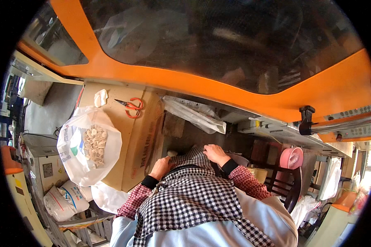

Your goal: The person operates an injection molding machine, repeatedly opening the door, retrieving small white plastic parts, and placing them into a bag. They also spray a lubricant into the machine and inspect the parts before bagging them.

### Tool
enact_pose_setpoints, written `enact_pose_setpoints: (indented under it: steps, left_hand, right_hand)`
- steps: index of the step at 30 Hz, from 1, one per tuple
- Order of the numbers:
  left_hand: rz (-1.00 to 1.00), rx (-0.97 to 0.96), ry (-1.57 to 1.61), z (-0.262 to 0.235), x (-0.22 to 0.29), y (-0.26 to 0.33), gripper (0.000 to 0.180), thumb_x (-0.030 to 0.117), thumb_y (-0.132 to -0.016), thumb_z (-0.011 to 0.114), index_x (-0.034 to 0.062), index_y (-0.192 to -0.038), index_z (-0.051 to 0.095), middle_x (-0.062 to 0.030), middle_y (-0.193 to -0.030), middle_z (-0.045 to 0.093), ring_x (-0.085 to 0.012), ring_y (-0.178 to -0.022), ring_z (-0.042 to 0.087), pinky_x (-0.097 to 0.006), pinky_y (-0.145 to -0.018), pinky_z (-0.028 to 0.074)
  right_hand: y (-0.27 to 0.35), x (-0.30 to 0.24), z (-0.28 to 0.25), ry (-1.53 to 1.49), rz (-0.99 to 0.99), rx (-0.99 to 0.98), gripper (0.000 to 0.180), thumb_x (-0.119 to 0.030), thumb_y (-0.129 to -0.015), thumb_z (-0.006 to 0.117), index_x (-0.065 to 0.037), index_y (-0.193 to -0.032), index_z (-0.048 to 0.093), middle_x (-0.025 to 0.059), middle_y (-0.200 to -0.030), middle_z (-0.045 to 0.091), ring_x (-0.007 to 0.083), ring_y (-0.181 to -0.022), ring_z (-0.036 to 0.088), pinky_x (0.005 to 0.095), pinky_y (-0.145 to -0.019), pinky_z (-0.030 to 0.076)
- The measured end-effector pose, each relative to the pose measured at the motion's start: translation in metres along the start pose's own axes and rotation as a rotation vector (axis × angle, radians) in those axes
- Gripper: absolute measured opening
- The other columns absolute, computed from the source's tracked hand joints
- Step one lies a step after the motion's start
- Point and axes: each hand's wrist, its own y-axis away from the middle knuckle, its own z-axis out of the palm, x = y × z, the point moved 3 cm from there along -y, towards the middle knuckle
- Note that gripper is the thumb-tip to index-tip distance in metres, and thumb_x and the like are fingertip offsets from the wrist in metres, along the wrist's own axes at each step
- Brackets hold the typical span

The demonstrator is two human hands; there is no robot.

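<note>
Clock positions are taken from the centre of the black-and-white checked cloth apron [189, 193], which lies over the wearer's front and lap, its far end raised between the two hands. The left hand [161, 168], at 10 o'clock, has its fingers curled in and closed on the apron's left edge; the fingertips are partly hidden. The right hand [216, 154], at 1 o'clock, has its fingers bent down and closed on the far right edge; these fingertips are also concealed. A brown cardboard box [130, 158] stands at 10 to 11 o'clock. Upon it, at 11 o'clock, rest orange-handled scissors [132, 108] with dark blades, pointing left. At 10 o'clock, an open white plastic bag [111, 158] contains small beige parts [95, 144]. At 12 o'clock, an orange machine frame [152, 76] surrounds a dark window [218, 41]. A pink round roll [291, 158] is located at 2 o'clock.
</note>
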Motion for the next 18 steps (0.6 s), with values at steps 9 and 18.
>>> enact_pose_setpoints:
  steps: [9, 18]
  left_hand:
    - [0.015, 0.02, 0.055, 0.027, 0.017, 0.001, 0.031, 0.027, -0.082, 0.062, -0.001, -0.094, 0.058, -0.0224, -0.083, 0.061, -0.039, -0.075, 0.058, -0.045, -0.064, 0.047]
    - [-0.084, 0.026, 0.117, 0.04, 0.019, 0.006, 0.027, 0.024, -0.078, 0.064, 0.0004, -0.09, 0.059, -0.0233, -0.081, 0.061, -0.0399, -0.079, 0.059, -0.046, -0.069, 0.047]
  right_hand:
    - [0.018, 0.038, 0.009, 0.01, 0.045, -0.108, 0.02, -0.019, -0.083, 0.058, -0.002, -0.094, 0.057, 0.0173, -0.088, 0.06, 0.0353, -0.083, 0.058, 0.0446, -0.071, 0.046]
    - [0.005, 0.038, 0.006, 0.009, 0.028, -0.114, 0.026, -0.019, -0.083, 0.059, -0.002, -0.101, 0.055, 0.0206, -0.093, 0.06, 0.037, -0.087, 0.058, 0.0449, -0.073, 0.047]
